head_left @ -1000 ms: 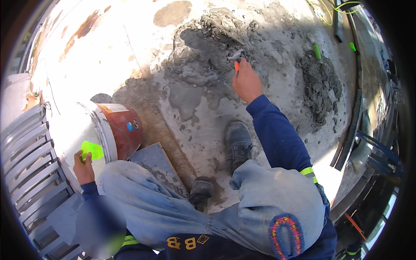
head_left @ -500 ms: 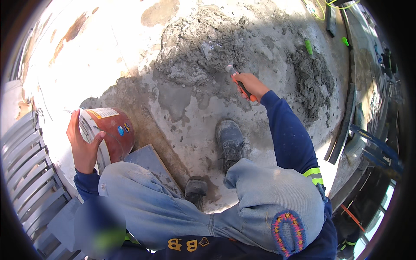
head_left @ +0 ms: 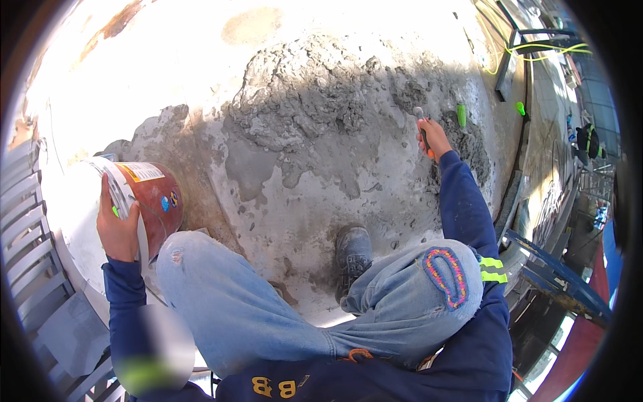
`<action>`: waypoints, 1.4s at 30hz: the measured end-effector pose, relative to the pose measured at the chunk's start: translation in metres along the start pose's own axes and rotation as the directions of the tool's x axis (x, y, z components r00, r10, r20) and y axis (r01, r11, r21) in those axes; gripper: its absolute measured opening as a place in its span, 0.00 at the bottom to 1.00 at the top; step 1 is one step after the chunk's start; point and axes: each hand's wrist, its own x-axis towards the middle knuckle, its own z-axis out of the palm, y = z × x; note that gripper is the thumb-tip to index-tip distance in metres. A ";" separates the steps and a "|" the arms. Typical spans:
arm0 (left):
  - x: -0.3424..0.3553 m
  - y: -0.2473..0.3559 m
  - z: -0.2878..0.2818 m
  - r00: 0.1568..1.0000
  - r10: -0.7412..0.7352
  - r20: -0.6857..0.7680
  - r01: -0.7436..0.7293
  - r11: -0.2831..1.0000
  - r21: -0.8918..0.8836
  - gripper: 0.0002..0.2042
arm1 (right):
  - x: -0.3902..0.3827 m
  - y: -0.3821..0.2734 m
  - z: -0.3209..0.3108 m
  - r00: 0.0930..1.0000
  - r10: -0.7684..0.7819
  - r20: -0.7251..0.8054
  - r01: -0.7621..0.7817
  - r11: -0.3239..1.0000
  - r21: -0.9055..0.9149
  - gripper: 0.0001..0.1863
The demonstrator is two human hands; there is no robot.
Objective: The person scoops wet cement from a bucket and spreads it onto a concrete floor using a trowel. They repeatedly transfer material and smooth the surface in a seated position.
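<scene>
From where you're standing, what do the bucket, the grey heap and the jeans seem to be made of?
Reddish-brown bucket: probably plastic, judging by its smooth, faintly shiny wall. Grey heap: likely wet mortar or concrete, rough and lumpy with smooth, smeared edges. Jeans: matte, faded blue denim, showing seams and a worn knee.

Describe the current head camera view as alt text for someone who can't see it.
Seen from above, a person's right hand holds a small hand tool with an orange-and-black handle above rough grey mortar-like mix on the floor. The left hand is at the rim of a red bucket, beside blue jeans.
</scene>
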 end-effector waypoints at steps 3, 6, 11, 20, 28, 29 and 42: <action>-0.003 -0.011 0.002 0.999 0.029 -0.021 -0.029 1.000 0.010 0.42 | 0.061 -0.025 0.012 0.996 -0.020 0.084 0.024 0.999 -0.044 0.14; -0.008 -0.005 -0.007 0.999 0.030 -0.025 -0.029 0.998 0.062 0.42 | 0.098 -0.059 0.051 0.956 -0.044 0.291 0.064 0.996 -0.061 0.15; -0.002 0.004 0.006 0.999 -0.035 -0.022 0.037 0.992 0.124 0.43 | 0.118 -0.134 0.081 0.866 -0.211 0.453 0.449 0.726 -0.521 0.17; -0.008 -0.005 0.004 0.998 0.000 -0.061 0.009 0.989 0.147 0.42 | -0.019 -0.063 0.144 0.643 -0.658 0.393 0.653 0.202 -0.730 0.12; -0.015 -0.009 0.008 0.989 -0.136 -0.058 0.145 0.968 0.203 0.41 | -0.098 -0.091 0.093 0.730 -0.594 0.339 0.646 0.434 -0.628 0.14; -0.017 -0.008 0.004 0.986 -0.158 -0.056 0.166 0.962 0.216 0.41 | -0.102 -0.120 0.094 0.821 -0.449 0.353 0.571 0.635 -0.521 0.15; -0.020 -0.002 0.010 0.983 -0.159 -0.089 0.169 0.979 0.117 0.38 | -0.134 0.036 0.044 0.920 0.070 0.386 -0.026 0.993 -0.119 0.16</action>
